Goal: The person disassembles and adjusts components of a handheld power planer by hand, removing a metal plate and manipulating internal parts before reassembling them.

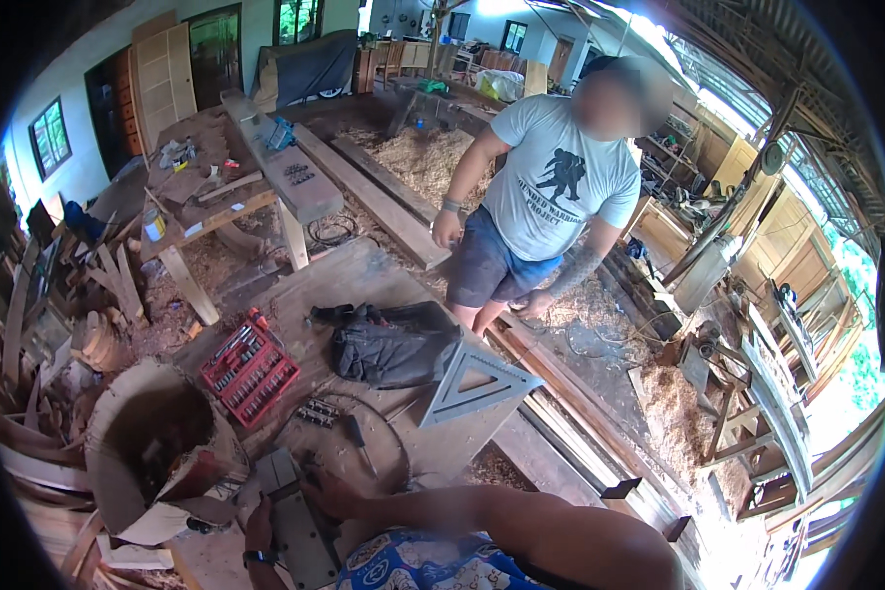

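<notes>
A grey boxy metal machine part (305, 539) lies low in the head view, with a smaller grey block (277, 470) at its far end. My left hand (259, 526), a dark watch on its wrist, grips the part's left side. On the right side my right hand (330, 494) is curled against the part's far edge; some fingertips are hidden. Just beyond lie a dark-handled screwdriver (359, 444), a short row of metal sockets (319, 412) and a thin dark cable (403, 447). A red socket set case (251, 372) sits open on the wooden table (305, 285).
A torn cardboard drum (157, 442) stands at left. Across the table are a black bag (393, 344) and a grey triangular square (477, 385). A person (560, 187) stands beyond it. Long planks (590, 403) lie at right; another workbench (216, 211) is at far left, wood shavings (418, 162) behind.
</notes>
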{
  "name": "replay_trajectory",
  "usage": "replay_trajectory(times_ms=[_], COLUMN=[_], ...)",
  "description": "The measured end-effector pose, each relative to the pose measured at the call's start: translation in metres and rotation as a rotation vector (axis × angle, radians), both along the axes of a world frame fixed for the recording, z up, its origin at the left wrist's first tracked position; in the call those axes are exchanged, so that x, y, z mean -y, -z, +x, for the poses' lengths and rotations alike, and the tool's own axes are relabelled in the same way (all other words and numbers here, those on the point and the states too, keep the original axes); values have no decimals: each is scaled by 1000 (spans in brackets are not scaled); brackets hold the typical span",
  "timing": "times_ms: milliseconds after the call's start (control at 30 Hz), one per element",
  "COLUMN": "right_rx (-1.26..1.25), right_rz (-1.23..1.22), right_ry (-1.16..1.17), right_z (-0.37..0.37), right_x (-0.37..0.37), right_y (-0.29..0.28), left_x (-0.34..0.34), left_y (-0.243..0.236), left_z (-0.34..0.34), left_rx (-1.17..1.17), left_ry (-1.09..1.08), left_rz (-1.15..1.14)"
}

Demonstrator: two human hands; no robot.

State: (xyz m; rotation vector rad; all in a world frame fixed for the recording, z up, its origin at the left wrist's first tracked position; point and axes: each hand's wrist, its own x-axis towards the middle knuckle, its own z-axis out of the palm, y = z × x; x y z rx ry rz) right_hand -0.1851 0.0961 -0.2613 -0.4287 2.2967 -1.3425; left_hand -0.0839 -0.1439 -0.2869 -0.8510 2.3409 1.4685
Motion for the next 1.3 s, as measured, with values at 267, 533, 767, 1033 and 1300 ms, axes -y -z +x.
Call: replay_trajectory(times_ms=[267,533,767,1033,1300], right_rx=[-84,-547,179,-39,547], right_rz=[-218,45,-6,96,-32], right_ry=[-87,-230,35,-104,139], right_z=[24,0,17,8,-4], right_x=[20,-37,-54,-63,-52], right_y=[14,82,-8,11,-18], left_x=[-2,-15,-37,-36,-30], left_y=[-30,-13,-65,-56,-36], left_z=[29,-15,-36,-40,-48], left_rx=[-92,-287,-41,-91,47], left_ry=[9,356,327,398,66], left_rz=[-151,-329,-75,-206,69])
